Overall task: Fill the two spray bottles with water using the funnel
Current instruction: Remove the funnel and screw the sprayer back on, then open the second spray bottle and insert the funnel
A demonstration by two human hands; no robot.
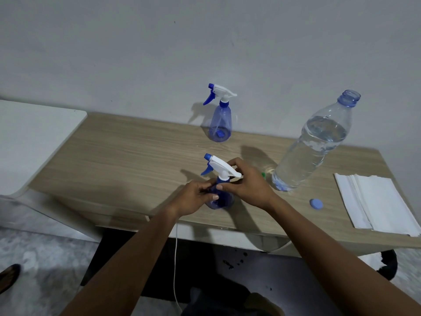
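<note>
The near spray bottle [219, 197] stands close to the front edge of the wooden table [127, 147]. Its white trigger head [224, 167] sits on the neck, with the blue nozzle and trigger pointing left. The left hand [196, 198] grips the blue translucent body, fingers curled round it and the thumb across the front. The right hand [248, 184] holds the top, fingers bent over the back of the white head and the thumb pressed at the neck just under the collar.

The far spray bottle [220, 120] stands by the grey wall [136, 53], well apart from the hands. Its head is on, and a thin dip tube runs down to a blue piece at the bottom. Whether either bottle holds water cannot be told.

A small green piece [263, 175] shows just behind the right hand, mostly hidden. It may be the funnel.

To the right stands a large clear water bottle [316, 144] with its mouth open, mostly full, its wall plain plastic. Its blue cap [316, 204] lies on the table near its base. A stack of white paper napkins [376, 201] lies at the right end.

A white cord [175, 258] hangs below the table edge.
</note>
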